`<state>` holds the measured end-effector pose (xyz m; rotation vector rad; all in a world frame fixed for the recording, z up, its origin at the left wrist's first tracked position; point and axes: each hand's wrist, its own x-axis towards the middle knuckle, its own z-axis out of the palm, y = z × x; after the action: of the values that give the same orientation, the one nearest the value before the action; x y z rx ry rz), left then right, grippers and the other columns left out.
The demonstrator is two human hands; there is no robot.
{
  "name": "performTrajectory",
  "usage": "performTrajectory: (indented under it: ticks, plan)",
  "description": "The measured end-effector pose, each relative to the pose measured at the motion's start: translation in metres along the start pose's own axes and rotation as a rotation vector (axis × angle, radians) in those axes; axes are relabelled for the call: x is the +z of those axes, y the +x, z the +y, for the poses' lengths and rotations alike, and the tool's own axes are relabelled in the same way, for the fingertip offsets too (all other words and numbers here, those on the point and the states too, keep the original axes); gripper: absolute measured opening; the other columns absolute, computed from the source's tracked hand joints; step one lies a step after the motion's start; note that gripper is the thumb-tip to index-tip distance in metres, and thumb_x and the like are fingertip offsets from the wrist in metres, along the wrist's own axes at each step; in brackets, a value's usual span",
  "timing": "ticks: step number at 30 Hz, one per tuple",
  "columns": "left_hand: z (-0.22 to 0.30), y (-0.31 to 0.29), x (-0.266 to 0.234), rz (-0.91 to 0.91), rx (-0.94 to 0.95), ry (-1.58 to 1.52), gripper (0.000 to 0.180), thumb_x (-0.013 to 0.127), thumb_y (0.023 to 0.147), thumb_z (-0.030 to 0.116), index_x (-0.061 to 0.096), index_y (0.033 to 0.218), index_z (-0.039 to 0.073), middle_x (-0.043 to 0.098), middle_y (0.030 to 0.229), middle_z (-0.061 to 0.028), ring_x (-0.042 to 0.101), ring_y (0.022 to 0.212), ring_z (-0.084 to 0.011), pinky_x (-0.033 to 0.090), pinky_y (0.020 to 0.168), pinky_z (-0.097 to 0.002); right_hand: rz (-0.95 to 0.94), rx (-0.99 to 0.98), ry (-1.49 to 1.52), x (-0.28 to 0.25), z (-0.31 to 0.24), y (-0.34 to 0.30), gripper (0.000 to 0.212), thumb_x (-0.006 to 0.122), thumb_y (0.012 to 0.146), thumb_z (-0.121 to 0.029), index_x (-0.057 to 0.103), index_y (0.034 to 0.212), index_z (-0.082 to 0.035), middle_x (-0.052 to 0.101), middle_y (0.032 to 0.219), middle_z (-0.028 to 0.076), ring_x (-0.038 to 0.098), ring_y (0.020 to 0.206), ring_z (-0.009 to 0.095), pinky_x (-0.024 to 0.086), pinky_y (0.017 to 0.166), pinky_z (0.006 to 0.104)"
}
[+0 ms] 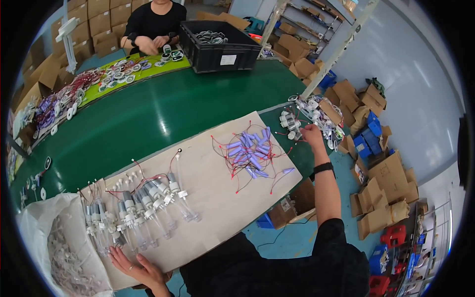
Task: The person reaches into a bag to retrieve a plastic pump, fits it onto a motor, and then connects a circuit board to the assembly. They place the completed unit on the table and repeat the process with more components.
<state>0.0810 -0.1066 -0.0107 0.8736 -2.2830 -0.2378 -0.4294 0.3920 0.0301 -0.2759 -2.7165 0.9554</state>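
Note:
My left hand (136, 267) lies flat with its fingers apart at the near edge of a pale cardboard sheet (203, 163). Its fingertips are beside the lower ends of a row of clear plastic tubes (141, 237) with white collars and grey cylinders on top, thin red wires trailing from them. My right arm reaches far out to the right. My right hand (312, 136) has its fingers pinched at a small heap of grey and white cylindrical parts (289, 121); whatever is between the fingertips is too small to make out. Purple battery cells (252, 151) with red and black leads are heaped on the sheet.
A plastic bag (67, 242) of clear parts stands at the near left. Beyond the green table (163, 114), a co-worker (156, 29) handles round white parts beside a black crate (220, 47). A post (341, 49) and a pile of wired parts (324, 116) stand right.

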Motion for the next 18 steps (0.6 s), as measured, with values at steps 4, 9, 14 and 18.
performTrajectory:
  ticks: [4,9,14,18]
  plan:
    - [-0.001,-0.001,0.002,0.001,-0.005,0.003,0.052,0.044,0.103,0.027,0.039,0.145,-0.004,0.039,0.152,-0.0216,0.03,0.142,-0.0417,0.02,0.117,-0.0537,-0.378,0.292,0.117,-0.005,0.005,0.029,0.009,0.07,0.08,-0.009,0.064,0.082,-0.003,0.063,0.073,0.006,0.059,0.062,0.012,0.046,0.052,0.0304]
    - [0.002,0.0,0.003,0.01,-0.009,-0.002,0.052,0.044,0.103,0.028,0.04,0.146,-0.003,0.039,0.152,-0.0216,0.03,0.142,-0.0417,0.02,0.117,-0.0534,-0.294,0.449,0.297,0.01,-0.004,0.024,0.007,0.071,0.079,-0.007,0.065,0.079,-0.005,0.061,0.072,0.003,0.056,0.059,0.012,0.044,0.05,0.0273]
    - [0.004,0.001,-0.001,0.013,-0.025,-0.022,0.053,0.046,0.103,0.028,0.039,0.146,-0.003,0.039,0.152,-0.0213,0.029,0.143,-0.0409,0.02,0.117,-0.053,-0.276,0.435,0.399,0.007,-0.006,0.017,0.014,0.073,0.079,-0.007,0.066,0.091,-0.006,0.061,0.074,0.001,0.057,0.063,0.012,0.045,0.055,0.0274]
    - [0.003,0.001,0.003,0.016,-0.028,-0.065,0.053,0.046,0.103,0.028,0.039,0.146,-0.003,0.039,0.152,-0.0211,0.029,0.143,-0.0407,0.02,0.117,-0.053,-0.101,0.22,0.512,-0.008,0.021,0.003,0.03,0.072,0.081,-0.004,0.064,0.11,-0.004,0.061,0.083,0.001,0.058,0.073,0.012,0.046,0.065,0.0272]
